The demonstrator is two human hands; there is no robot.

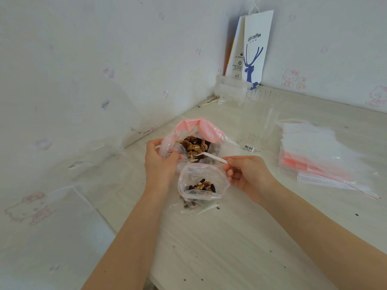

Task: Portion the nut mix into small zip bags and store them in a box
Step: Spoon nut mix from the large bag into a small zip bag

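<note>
**While the spoon sits in the big bag, a small bag stands part filled**

As the person leans over the pale counter [230, 237], both hands are busy just above the middle of the frame. The left hand [161, 162] grips the clear plastic at the near left edge of the large bag [207, 130], whose pink zip top curls open toward the back. Inside lies the nut mix [193, 145], walnuts and dark pieces heaped together.

The right hand [245, 174] pinches the handle of a white plastic spoon [211, 156] between thumb and fingertips. The spoon's bowl reaches left into the large bag and rests on the nuts. Directly in front of that bag, between the two wrists, a small zip bag [203, 185] stands with its mouth wide open and a little of the mix at its bottom. Its rim comes right up to the right hand's lower fingers, though I cannot tell whether they hold it.

To the right lies a stack of empty zip bags [318, 151] with red seal lines. Behind the large bag stands a clear plastic box [259, 118], and a white paper bag [255, 49] with a blue deer leans in the corner at upper right. Dark crumbs dot the counter.
</note>
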